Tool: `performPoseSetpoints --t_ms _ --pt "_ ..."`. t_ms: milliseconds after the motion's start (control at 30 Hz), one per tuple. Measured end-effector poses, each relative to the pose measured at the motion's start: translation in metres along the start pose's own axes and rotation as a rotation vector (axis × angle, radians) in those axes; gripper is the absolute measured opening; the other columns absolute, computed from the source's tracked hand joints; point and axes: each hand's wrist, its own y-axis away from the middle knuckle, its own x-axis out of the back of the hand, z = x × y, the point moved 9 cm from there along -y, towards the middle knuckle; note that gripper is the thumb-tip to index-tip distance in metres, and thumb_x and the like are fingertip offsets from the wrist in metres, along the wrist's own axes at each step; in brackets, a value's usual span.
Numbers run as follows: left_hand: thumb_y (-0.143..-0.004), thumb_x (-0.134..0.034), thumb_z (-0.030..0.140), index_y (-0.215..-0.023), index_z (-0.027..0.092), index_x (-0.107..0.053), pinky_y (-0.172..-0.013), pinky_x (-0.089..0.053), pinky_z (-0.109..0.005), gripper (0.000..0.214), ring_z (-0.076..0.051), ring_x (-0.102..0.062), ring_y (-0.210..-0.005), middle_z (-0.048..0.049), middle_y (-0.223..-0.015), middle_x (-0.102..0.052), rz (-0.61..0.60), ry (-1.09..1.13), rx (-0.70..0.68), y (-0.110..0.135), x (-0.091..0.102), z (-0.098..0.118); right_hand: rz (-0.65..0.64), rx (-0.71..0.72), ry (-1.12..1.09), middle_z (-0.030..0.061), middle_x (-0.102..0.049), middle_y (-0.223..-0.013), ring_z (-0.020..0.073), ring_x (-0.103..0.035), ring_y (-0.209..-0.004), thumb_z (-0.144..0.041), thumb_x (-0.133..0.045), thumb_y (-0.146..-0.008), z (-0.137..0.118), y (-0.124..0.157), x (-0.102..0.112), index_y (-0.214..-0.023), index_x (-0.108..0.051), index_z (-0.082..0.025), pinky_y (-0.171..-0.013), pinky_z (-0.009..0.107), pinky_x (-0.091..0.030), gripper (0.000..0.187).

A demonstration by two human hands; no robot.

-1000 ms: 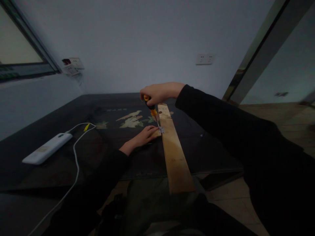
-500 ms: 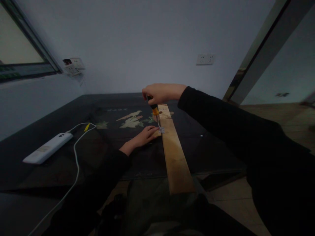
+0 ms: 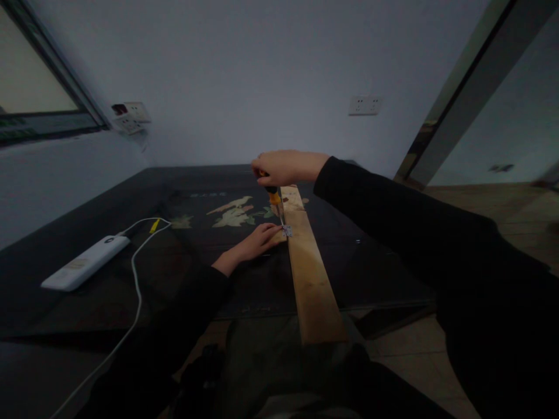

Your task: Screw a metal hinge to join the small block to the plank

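Observation:
A long wooden plank (image 3: 312, 279) lies on the dark glass table (image 3: 183, 279), its near end sticking out over the table edge. My right hand (image 3: 286, 167) is closed round the top of an orange-handled screwdriver (image 3: 275, 201), held nearly upright. The screwdriver's tip meets a small metal fitting (image 3: 287, 231) at the plank's left edge. My left hand (image 3: 255, 242) rests flat on the table beside the plank, fingertips pressing a small piece of wood next to the fitting.
A white power bank (image 3: 85, 262) with a white cable (image 3: 135, 273) lies at the table's left. Wall sockets (image 3: 364, 105) sit on the wall behind. The table surface shows a painted bird-and-leaf design (image 3: 231, 215). A doorway and tiled floor are at the right.
My right hand has turned slightly on the screwdriver handle, covering more of it. The left hand and the plank have stayed in place.

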Motion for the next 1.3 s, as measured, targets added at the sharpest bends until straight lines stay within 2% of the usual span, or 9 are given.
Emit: performPoseSetpoints --t_ms 100,333,567,700,833,933,1067,1167,1300 --pt "-0.097 -0.037 0.051 -0.146 0.020 -0.040 -0.114 -0.031 -0.044 0.058 -0.028 -0.040 -0.131 -0.0137 -0.141 -0.041 0.000 -0.012 -0.004 0.000 0.000 0.000 -0.005 0.029 -0.038 0.0102 -0.069 -0.107 0.0186 -0.060 -0.090 -0.026 -0.057 -0.088 0.000 0.000 0.001 -0.115 -0.067 -0.016 -0.072 0.030 -0.036 0.030" --pt "-0.098 -0.037 0.048 -0.146 0.021 -0.039 -0.115 -0.029 -0.045 0.055 -0.028 -0.039 -0.132 -0.0133 -0.141 -0.041 -0.010 -0.013 0.018 0.001 0.000 0.001 0.120 -0.083 0.057 0.0122 -0.068 -0.108 0.0229 -0.061 -0.096 -0.048 -0.048 -0.093 0.011 0.002 0.001 -0.110 -0.068 -0.016 -0.073 0.031 -0.036 0.041" --pt "-0.098 -0.038 0.047 -0.146 0.019 -0.039 -0.115 -0.029 -0.044 0.057 -0.028 -0.038 -0.132 -0.0149 -0.142 -0.040 -0.010 -0.020 0.016 0.000 -0.002 -0.003 -0.100 0.026 -0.086 0.0098 -0.068 -0.105 0.0173 -0.060 -0.087 -0.025 -0.060 -0.085 0.001 0.002 -0.006 -0.117 -0.065 -0.013 -0.073 0.030 -0.037 0.034" --pt "-0.097 -0.039 0.047 -0.147 0.022 -0.038 -0.114 -0.030 -0.045 0.056 -0.028 -0.039 -0.131 -0.0133 -0.141 -0.041 0.002 -0.017 0.022 0.000 -0.001 -0.003 0.000 -0.015 -0.027 0.0101 -0.069 -0.101 0.0203 -0.062 -0.090 -0.032 -0.058 -0.088 0.002 0.003 0.001 -0.113 -0.068 -0.016 -0.075 0.031 -0.037 0.031" --pt "-0.097 -0.039 0.047 -0.148 0.023 -0.037 -0.115 -0.029 -0.045 0.056 -0.028 -0.039 -0.131 -0.0127 -0.142 -0.041 -0.008 -0.015 0.032 0.000 -0.001 -0.001 0.133 -0.133 0.132 0.0154 -0.068 -0.106 0.0271 -0.061 -0.100 -0.046 -0.048 -0.094 0.008 0.007 0.005 -0.112 -0.068 -0.012 -0.080 0.035 -0.038 0.043" --pt "-0.097 -0.039 0.047 -0.147 0.022 -0.038 -0.115 -0.029 -0.045 0.056 -0.028 -0.039 -0.132 -0.0130 -0.141 -0.041 -0.004 -0.008 0.027 0.000 0.000 0.000 0.087 -0.130 0.122 0.0160 -0.067 -0.107 0.0262 -0.061 -0.098 -0.049 -0.045 -0.094 0.006 0.008 0.004 -0.114 -0.066 -0.011 -0.079 0.035 -0.038 0.048" --pt "-0.097 -0.040 0.046 -0.147 0.022 -0.037 -0.115 -0.029 -0.045 0.056 -0.028 -0.038 -0.133 -0.0129 -0.143 -0.040 0.005 -0.005 0.026 0.000 0.001 -0.001 -0.048 -0.026 -0.025 0.0125 -0.068 -0.106 0.0198 -0.060 -0.090 -0.035 -0.056 -0.089 -0.003 0.007 0.002 -0.117 -0.064 -0.011 -0.073 0.031 -0.037 0.037" --pt "-0.097 -0.040 0.046 -0.147 0.020 -0.037 -0.115 -0.029 -0.046 0.057 -0.028 -0.037 -0.133 -0.0141 -0.142 -0.040 0.007 0.001 0.022 0.000 0.001 -0.001 -0.017 0.022 -0.068 0.0106 -0.069 -0.107 0.0185 -0.059 -0.090 -0.026 -0.058 -0.087 -0.007 0.006 0.006 -0.118 -0.064 -0.014 -0.073 0.031 -0.036 0.035" --pt "-0.097 -0.040 0.046 -0.148 0.019 -0.036 -0.115 -0.028 -0.046 0.058 -0.029 -0.037 -0.133 -0.0150 -0.142 -0.039 0.003 0.009 0.022 0.000 0.001 -0.001 0.098 -0.043 0.033 0.0103 -0.069 -0.107 0.0213 -0.060 -0.095 -0.032 -0.052 -0.092 -0.001 0.006 0.007 -0.116 -0.067 -0.018 -0.075 0.031 -0.036 0.032"
